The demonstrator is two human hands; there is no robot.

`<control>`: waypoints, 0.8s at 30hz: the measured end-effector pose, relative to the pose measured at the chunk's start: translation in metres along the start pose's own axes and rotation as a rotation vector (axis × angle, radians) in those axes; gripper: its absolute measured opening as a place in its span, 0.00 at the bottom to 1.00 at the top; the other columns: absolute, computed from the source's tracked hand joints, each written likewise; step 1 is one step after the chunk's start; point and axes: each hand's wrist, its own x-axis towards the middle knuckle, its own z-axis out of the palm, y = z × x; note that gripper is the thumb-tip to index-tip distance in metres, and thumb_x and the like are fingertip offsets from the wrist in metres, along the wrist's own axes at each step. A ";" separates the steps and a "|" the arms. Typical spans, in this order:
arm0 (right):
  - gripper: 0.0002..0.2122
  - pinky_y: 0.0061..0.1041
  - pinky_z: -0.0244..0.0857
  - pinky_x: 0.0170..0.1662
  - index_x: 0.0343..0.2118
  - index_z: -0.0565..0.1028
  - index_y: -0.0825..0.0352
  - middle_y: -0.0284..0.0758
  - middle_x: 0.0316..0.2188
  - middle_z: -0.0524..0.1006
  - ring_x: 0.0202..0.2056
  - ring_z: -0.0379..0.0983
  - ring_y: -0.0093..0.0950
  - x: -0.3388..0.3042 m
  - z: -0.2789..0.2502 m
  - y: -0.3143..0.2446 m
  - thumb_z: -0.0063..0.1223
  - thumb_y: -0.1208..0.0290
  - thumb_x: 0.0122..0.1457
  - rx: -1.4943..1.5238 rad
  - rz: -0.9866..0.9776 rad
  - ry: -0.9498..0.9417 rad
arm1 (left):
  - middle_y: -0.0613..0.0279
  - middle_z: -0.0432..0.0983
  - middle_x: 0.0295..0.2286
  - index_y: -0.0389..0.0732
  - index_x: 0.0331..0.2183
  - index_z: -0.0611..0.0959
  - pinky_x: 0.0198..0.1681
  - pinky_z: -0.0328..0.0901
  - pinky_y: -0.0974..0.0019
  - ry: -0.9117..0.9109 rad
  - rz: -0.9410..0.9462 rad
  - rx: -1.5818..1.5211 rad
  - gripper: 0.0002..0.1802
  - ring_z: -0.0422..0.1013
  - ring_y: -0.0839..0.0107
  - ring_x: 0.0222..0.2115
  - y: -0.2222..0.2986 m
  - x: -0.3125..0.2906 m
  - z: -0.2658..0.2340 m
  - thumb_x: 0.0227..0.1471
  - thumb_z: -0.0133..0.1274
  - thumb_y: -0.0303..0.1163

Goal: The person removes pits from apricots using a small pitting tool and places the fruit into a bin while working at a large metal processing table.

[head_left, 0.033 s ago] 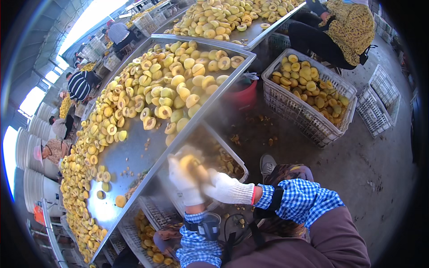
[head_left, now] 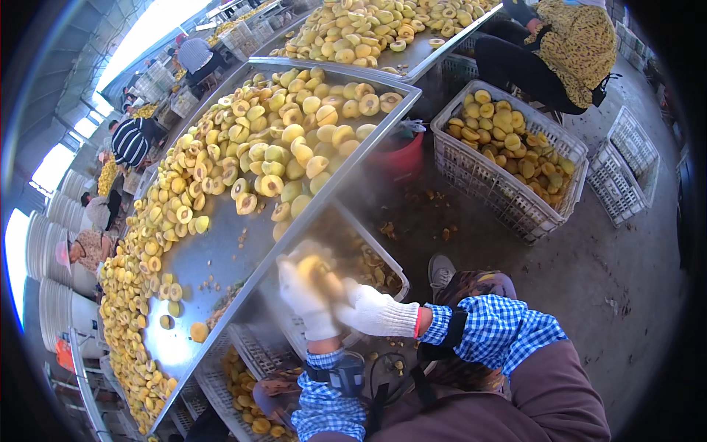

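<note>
In the middle, partly smeared, a yellow peach half (head_left: 317,271) is in my white-gloved left hand (head_left: 303,303), whose fingers are wrapped round it. My right hand (head_left: 377,309), also in a white glove, meets it from the right. Its fingers are closed against the fruit; whatever they may hold is hidden. Both hands are over a pale crate (head_left: 398,269) with fruit scraps inside, just off the edge of a metal table (head_left: 236,221). Many cut peach halves (head_left: 258,147) lie heaped on that table, some with brown hollows facing up.
A grey plastic crate (head_left: 508,202) of peach halves stands on the floor to the right, beside a red bucket (head_left: 401,158). Stacked pale crates (head_left: 622,177) are farther right. A co-worker in a yellow patterned top (head_left: 578,51) sits at the upper right. Another crate (head_left: 228,383) is below the table.
</note>
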 end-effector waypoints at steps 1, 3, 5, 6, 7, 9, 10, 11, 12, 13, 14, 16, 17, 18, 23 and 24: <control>0.19 0.38 0.66 0.38 0.40 0.67 0.73 0.50 0.33 0.74 0.35 0.73 0.45 0.002 0.001 0.004 0.46 0.59 0.56 -0.017 0.002 -0.007 | 0.51 0.73 0.36 0.32 0.41 0.73 0.39 0.70 0.59 0.027 0.018 -0.045 0.29 0.73 0.61 0.35 0.000 -0.002 0.003 0.61 0.33 0.51; 0.19 0.37 0.66 0.39 0.40 0.67 0.73 0.51 0.33 0.74 0.36 0.73 0.45 0.001 -0.002 0.002 0.46 0.59 0.56 -0.035 0.006 -0.014 | 0.50 0.74 0.35 0.33 0.41 0.74 0.36 0.71 0.60 0.052 0.052 -0.053 0.30 0.74 0.60 0.33 0.001 -0.001 0.005 0.61 0.34 0.52; 0.20 0.37 0.66 0.40 0.41 0.67 0.73 0.51 0.35 0.74 0.38 0.73 0.45 -0.005 -0.012 -0.008 0.46 0.59 0.56 0.067 0.044 -0.123 | 0.50 0.75 0.34 0.33 0.40 0.75 0.35 0.71 0.59 -0.079 -0.134 -0.163 0.31 0.74 0.60 0.32 0.013 0.002 0.001 0.60 0.34 0.54; 0.20 0.37 0.66 0.40 0.41 0.67 0.73 0.51 0.35 0.74 0.38 0.73 0.45 -0.005 -0.012 -0.008 0.46 0.59 0.56 0.067 0.041 -0.125 | 0.51 0.75 0.33 0.34 0.39 0.76 0.34 0.71 0.59 -0.206 -0.314 -0.271 0.31 0.74 0.59 0.31 0.021 0.003 -0.001 0.59 0.35 0.55; 0.20 0.36 0.66 0.41 0.42 0.67 0.74 0.51 0.36 0.74 0.38 0.73 0.44 -0.004 -0.011 -0.007 0.46 0.59 0.56 0.122 0.053 -0.158 | 0.51 0.76 0.32 0.34 0.38 0.77 0.32 0.72 0.60 -0.221 -0.354 -0.279 0.33 0.75 0.59 0.29 0.023 0.004 -0.002 0.58 0.36 0.57; 0.20 0.35 0.66 0.41 0.42 0.67 0.74 0.50 0.36 0.74 0.39 0.73 0.43 -0.003 -0.008 -0.003 0.46 0.59 0.56 0.177 0.067 -0.188 | 0.51 0.76 0.32 0.33 0.38 0.77 0.32 0.72 0.60 -0.211 -0.368 -0.271 0.33 0.75 0.59 0.29 0.026 0.003 -0.001 0.58 0.35 0.56; 0.20 0.35 0.66 0.41 0.43 0.67 0.74 0.49 0.36 0.74 0.38 0.73 0.42 -0.002 -0.007 0.001 0.46 0.59 0.56 0.137 0.034 -0.148 | 0.51 0.76 0.32 0.33 0.37 0.77 0.32 0.72 0.60 -0.203 -0.385 -0.265 0.33 0.75 0.59 0.29 0.026 0.003 0.000 0.59 0.35 0.56; 0.20 0.34 0.66 0.41 0.43 0.67 0.74 0.48 0.36 0.74 0.38 0.73 0.41 -0.001 -0.006 0.002 0.46 0.59 0.56 0.097 0.001 -0.108 | 0.51 0.76 0.32 0.33 0.37 0.77 0.32 0.72 0.60 -0.205 -0.388 -0.264 0.33 0.75 0.59 0.29 0.021 0.003 0.000 0.59 0.35 0.56; 0.20 0.34 0.66 0.41 0.43 0.67 0.74 0.48 0.36 0.74 0.38 0.73 0.41 -0.001 -0.006 0.000 0.46 0.59 0.56 0.097 0.001 -0.109 | 0.50 0.76 0.32 0.32 0.37 0.77 0.32 0.72 0.60 -0.149 -0.254 -0.154 0.33 0.75 0.59 0.29 0.015 0.004 0.001 0.59 0.34 0.55; 0.20 0.34 0.66 0.41 0.42 0.67 0.74 0.48 0.36 0.74 0.38 0.73 0.40 -0.003 -0.007 -0.004 0.46 0.60 0.56 0.109 0.040 -0.127 | 0.50 0.76 0.31 0.32 0.37 0.77 0.31 0.72 0.60 -0.092 -0.121 -0.043 0.33 0.74 0.58 0.28 0.010 0.004 0.002 0.59 0.34 0.55; 0.19 0.33 0.66 0.41 0.42 0.68 0.74 0.47 0.35 0.74 0.38 0.73 0.40 -0.004 -0.008 -0.007 0.46 0.60 0.56 0.121 0.080 -0.146 | 0.50 0.76 0.31 0.32 0.37 0.77 0.31 0.72 0.60 -0.092 -0.121 -0.043 0.33 0.74 0.58 0.28 0.007 0.004 0.002 0.59 0.34 0.55; 0.19 0.32 0.66 0.40 0.42 0.68 0.74 0.46 0.35 0.74 0.37 0.73 0.38 -0.005 -0.015 -0.009 0.46 0.61 0.56 0.162 0.076 -0.176 | 0.49 0.76 0.30 0.31 0.37 0.77 0.30 0.72 0.61 -0.009 -0.065 -0.042 0.32 0.74 0.59 0.27 0.006 0.002 0.006 0.60 0.32 0.53; 0.19 0.31 0.67 0.39 0.42 0.68 0.74 0.45 0.34 0.75 0.37 0.73 0.36 -0.006 -0.017 -0.009 0.47 0.61 0.56 0.202 0.070 -0.208 | 0.49 0.76 0.30 0.31 0.37 0.77 0.30 0.72 0.61 -0.012 -0.070 -0.042 0.32 0.74 0.59 0.27 0.004 0.006 0.003 0.60 0.32 0.53; 0.19 0.31 0.67 0.39 0.42 0.68 0.74 0.45 0.34 0.75 0.37 0.73 0.36 -0.006 -0.019 -0.009 0.47 0.61 0.56 0.202 0.069 -0.212 | 0.50 0.76 0.29 0.31 0.37 0.77 0.30 0.72 0.62 -0.115 -0.196 -0.063 0.32 0.74 0.60 0.27 0.007 0.014 -0.004 0.61 0.31 0.52; 0.11 0.19 0.62 0.16 0.40 0.66 0.68 0.28 0.20 0.70 0.16 0.68 0.18 -0.003 -0.009 0.000 0.47 0.67 0.59 0.501 0.028 -0.262 | 0.51 0.76 0.28 0.31 0.37 0.77 0.27 0.71 0.66 -0.078 -0.106 0.053 0.31 0.74 0.63 0.24 0.015 0.005 0.004 0.62 0.30 0.49; 0.11 0.19 0.61 0.16 0.39 0.65 0.68 0.28 0.20 0.70 0.15 0.68 0.19 -0.002 -0.007 0.001 0.47 0.67 0.59 0.534 0.049 -0.251 | 0.51 0.76 0.28 0.31 0.37 0.77 0.27 0.71 0.66 -0.081 -0.108 0.055 0.31 0.74 0.63 0.24 0.015 0.001 0.009 0.62 0.30 0.49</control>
